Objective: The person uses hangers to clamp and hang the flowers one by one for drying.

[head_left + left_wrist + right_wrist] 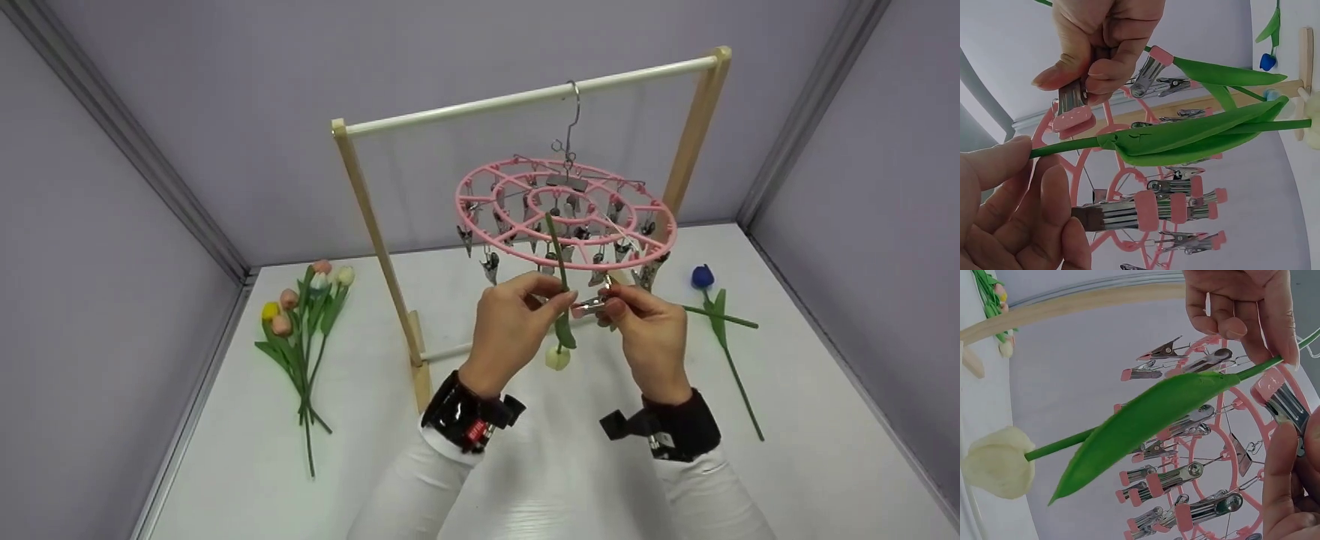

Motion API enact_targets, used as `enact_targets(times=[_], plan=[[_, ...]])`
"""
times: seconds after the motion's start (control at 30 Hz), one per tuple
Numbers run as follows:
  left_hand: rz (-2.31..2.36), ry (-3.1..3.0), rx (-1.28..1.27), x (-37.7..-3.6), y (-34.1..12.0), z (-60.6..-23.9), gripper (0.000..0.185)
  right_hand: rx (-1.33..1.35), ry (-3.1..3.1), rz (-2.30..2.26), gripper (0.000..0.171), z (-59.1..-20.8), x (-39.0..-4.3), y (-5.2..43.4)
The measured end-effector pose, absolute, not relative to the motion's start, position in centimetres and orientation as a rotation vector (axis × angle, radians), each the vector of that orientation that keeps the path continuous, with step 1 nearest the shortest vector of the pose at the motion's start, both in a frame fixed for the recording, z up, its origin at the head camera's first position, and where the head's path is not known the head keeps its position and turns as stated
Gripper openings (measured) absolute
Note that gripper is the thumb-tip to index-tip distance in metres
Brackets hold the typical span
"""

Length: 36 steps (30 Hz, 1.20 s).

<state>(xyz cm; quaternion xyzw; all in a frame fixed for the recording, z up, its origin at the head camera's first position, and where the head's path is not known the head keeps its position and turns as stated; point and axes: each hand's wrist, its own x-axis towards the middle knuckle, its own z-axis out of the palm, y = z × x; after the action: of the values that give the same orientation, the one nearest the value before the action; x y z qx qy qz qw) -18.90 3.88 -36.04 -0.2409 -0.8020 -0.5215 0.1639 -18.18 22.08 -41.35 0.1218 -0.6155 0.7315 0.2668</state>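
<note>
Head view: the left hand point(514, 319) pinches the stem of a white tulip point(557, 357), bloom down, under the pink clip hanger point(566, 214); the right hand point(649, 326) squeezes a metal clip point(592, 304) beside it.
Left wrist: the stem point(1072, 147) sits just beside the clip's pink tips, not yet clamped.
Right wrist: the bloom point(996, 461) dangles free.
Progress: no flower hangs yet; a tulip bunch point(304, 330) and a blue tulip point(705, 279) lie on the tabletop point(540, 465).

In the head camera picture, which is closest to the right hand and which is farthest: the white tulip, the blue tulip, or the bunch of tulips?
1. White tulip: hanging head-down just left of the right hand, between both hands.
2. Blue tulip: lying on the table to the hand's right.
3. Bunch of tulips: lying far off on the table's left side.
</note>
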Motion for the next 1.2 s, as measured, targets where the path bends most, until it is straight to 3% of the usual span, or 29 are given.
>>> enact_targets(times=[0.5, 0.97, 1.2], plan=[[-1.512, -2.212, -0.746, -18.8, 4.5, -35.8, 0.013, 0.313, -1.641, 2.003, 0.032, -41.2, -17.9, 21.8], [-1.531, -2.295, -0.726, -19.3, 4.9, -36.6, 0.013, 0.214, -1.886, 2.086, 0.027, -42.0, -18.0, 23.2], [-1.522, -2.306, -0.698, -19.7, 5.4, -37.3, 0.014, 0.163, -2.019, 1.863, 0.033, -42.8, -18.3, 23.2]])
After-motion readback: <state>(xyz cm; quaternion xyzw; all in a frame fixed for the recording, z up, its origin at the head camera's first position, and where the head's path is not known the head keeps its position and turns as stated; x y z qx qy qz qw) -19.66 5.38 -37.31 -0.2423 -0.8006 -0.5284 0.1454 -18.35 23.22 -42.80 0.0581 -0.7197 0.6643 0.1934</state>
